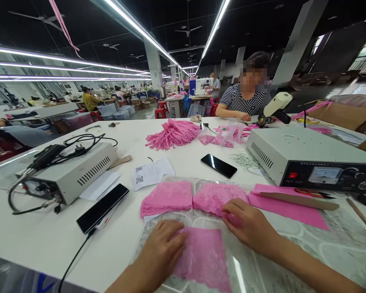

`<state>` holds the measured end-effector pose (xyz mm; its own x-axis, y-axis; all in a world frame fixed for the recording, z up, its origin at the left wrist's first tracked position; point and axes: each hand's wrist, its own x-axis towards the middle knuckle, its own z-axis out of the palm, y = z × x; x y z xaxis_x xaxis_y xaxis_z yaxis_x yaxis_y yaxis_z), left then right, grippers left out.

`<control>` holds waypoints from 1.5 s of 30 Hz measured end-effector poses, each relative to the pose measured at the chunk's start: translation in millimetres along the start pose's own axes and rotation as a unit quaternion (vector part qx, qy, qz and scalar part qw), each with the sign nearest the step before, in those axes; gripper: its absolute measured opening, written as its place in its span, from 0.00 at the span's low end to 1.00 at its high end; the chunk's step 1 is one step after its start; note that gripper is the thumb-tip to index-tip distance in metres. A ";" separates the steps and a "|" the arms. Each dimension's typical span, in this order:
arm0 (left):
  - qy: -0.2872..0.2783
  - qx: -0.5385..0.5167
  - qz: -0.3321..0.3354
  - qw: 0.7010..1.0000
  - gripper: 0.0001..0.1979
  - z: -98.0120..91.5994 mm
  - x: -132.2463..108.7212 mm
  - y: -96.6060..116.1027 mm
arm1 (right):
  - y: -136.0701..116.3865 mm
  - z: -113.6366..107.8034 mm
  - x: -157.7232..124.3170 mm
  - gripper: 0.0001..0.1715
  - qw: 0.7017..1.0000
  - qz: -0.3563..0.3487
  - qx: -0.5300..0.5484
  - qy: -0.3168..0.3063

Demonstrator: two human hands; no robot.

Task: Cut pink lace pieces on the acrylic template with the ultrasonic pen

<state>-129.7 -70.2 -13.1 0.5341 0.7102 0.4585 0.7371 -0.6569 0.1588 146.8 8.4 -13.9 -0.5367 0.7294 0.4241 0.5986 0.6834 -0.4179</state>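
A single pink lace piece [205,256] lies over the clear plastic tray [240,264] nearest me. My left hand [163,248] is at its upper left edge, fingers curled together and closed on the lace. Behind it are two piles: a flat left lace stack [167,197] and a more rumpled right lace stack [215,194]. At the front right corner of that right stack, my right hand [247,224] pinches a fold of lace between thumb and fingers. Its fingertips are partly hidden by the fabric.
Grey control boxes stand left [76,175] and right [320,158]. Phones lie at left [103,207] and centre [218,165]. Scissors [314,193] rest on pink fabric [289,209]. Pink straps [172,134] are heaped beyond. A person in a striped top [238,99] sits opposite.
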 end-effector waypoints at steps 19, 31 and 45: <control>0.003 0.022 -0.127 0.992 0.03 65.5 115.8 -14.0 | 33.8 5.7 41.4 0.13 0.974 0.116 0.186 -0.063; -0.018 -0.082 -0.190 0.978 0.08 53.6 136.4 14.5 | 53.5 -25.8 36.2 0.12 0.945 0.187 0.267 0.032; 0.016 -0.115 -0.024 0.993 0.09 86.3 138.2 74.5 | 32.3 -76.2 -55.3 0.14 0.879 0.334 0.237 0.243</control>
<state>34.8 0.9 -13.3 0.4851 0.7355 0.4730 0.6449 -0.6662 0.3745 241.1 -12.1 10.4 0.2279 0.9527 0.2011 0.3061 0.1260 -0.9436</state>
